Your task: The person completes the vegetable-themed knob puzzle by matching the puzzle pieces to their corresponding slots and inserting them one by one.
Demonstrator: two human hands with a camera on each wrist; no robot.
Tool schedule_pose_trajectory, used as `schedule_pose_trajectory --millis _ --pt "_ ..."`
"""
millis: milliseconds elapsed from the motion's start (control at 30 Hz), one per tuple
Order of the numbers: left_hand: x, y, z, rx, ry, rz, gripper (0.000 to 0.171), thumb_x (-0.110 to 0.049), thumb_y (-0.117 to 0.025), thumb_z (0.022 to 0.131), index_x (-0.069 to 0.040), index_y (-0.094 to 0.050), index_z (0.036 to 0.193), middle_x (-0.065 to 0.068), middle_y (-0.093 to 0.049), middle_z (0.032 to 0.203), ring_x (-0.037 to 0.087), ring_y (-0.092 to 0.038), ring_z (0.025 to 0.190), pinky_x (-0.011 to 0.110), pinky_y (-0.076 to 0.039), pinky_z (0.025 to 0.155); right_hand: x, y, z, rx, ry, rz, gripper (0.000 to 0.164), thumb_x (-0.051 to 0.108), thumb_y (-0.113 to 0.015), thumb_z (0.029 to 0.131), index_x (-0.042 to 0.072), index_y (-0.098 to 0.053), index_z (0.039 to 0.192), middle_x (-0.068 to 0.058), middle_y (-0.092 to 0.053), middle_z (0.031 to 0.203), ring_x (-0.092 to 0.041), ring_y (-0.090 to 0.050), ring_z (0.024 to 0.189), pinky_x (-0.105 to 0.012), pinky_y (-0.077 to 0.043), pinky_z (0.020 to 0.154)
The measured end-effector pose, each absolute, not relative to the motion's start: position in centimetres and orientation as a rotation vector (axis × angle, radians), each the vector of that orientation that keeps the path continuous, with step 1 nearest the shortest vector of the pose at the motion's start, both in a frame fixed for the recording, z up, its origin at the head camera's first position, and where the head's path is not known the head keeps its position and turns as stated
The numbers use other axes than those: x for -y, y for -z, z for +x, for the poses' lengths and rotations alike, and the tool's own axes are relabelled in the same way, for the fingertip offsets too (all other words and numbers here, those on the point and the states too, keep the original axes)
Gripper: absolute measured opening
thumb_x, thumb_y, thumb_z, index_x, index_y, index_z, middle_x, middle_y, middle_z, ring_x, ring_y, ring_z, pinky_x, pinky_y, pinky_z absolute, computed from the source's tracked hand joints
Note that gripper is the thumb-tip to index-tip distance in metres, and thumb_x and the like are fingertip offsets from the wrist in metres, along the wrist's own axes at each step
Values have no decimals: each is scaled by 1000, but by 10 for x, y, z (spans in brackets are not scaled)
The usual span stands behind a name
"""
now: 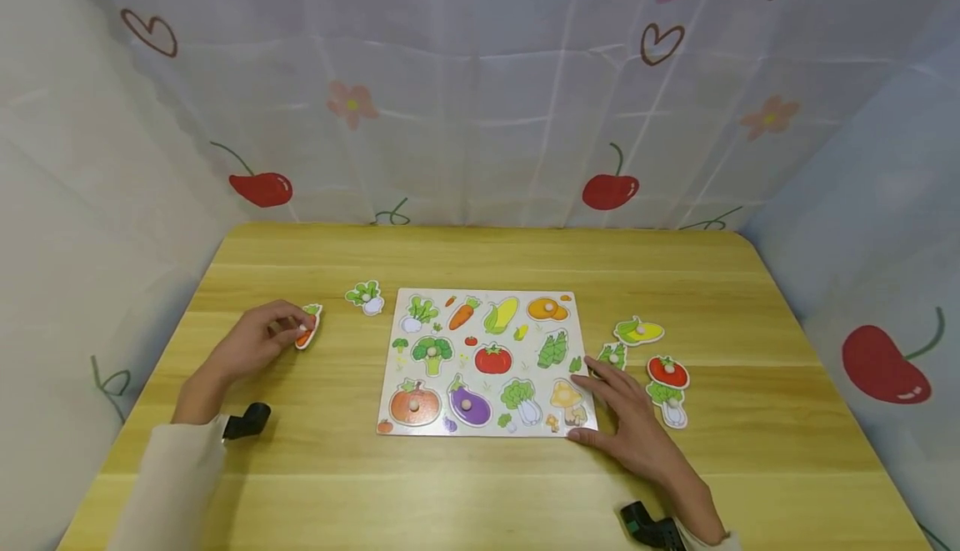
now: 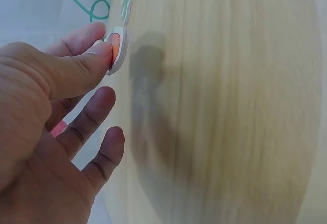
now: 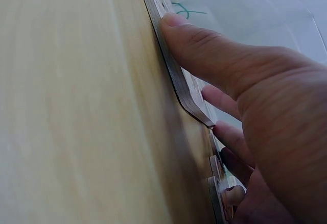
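At the left of the table, my left hand (image 1: 258, 338) pinches the knob of a carrot puzzle piece (image 1: 303, 340) between thumb and fingertips. In the left wrist view the piece tilts on edge, while the other fingers stay loosely spread. A vegetable puzzle board (image 1: 517, 430) lies flat at the middle. On its near right corner rests my right hand (image 1: 630, 418), the thumb on the near edge and the fingers along the right side. Knobbed pieces, including the broccoli (image 1: 442, 343) and eggplant (image 1: 480, 409), sit in the board; the carrot outline (image 1: 464, 313) has no knob.
A radish piece (image 1: 372, 304) lies beyond the left hand. Right of the board are corn (image 1: 651, 334), asparagus (image 1: 617, 353), tomato (image 1: 660, 376) and cabbage (image 1: 675, 416) pieces, the tomato and cabbage overlapping. A curtain (image 1: 480, 142) stands behind the wooden table (image 1: 315, 476).
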State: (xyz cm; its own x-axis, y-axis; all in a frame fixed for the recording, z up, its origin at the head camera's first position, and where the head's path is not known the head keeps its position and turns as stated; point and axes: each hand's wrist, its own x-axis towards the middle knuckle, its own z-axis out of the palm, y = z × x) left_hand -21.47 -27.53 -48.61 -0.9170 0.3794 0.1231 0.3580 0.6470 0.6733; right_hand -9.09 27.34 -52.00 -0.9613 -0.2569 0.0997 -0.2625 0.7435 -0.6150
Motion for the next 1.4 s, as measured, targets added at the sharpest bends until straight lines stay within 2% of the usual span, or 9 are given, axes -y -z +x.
schedule_pose_trajectory --millis 400,800,1100,1400 --pt "246 475 -222 -2828 -1102 741 25 10 -67 88 -13 -71 96 2 -66 98 13 -53 82 24 -46 66 -275 522 -90 2911 -1037 439 75 45 -87 73 21 -60 138 -9 -41 158 -40 -28 145 -65 -18 112" --pt "187 462 -239 -2736 -1129 850 19 8 -66 90 -9 -72 97 2 -67 98 18 -56 85 28 -47 68 -274 523 -89 2924 -1039 433 75 47 -86 73 23 -59 139 -8 -39 159 -40 -27 146 -65 -18 112" --pt "145 456 -247 -2666 -1150 886 13 4 -66 92 -4 -72 100 3 -67 99 21 -57 89 31 -47 74 -276 521 -89 2925 -1021 429 75 46 -86 74 21 -59 139 -9 -39 159 -40 -27 145 -66 -18 112" --pt "122 464 -248 -2603 -1149 895 13 2 -65 94 -4 -73 101 4 -67 101 21 -57 91 32 -50 76 -275 520 -88 2934 -1024 420 75 46 -86 74 22 -58 140 -9 -39 159 -39 -27 147 -65 -18 113"
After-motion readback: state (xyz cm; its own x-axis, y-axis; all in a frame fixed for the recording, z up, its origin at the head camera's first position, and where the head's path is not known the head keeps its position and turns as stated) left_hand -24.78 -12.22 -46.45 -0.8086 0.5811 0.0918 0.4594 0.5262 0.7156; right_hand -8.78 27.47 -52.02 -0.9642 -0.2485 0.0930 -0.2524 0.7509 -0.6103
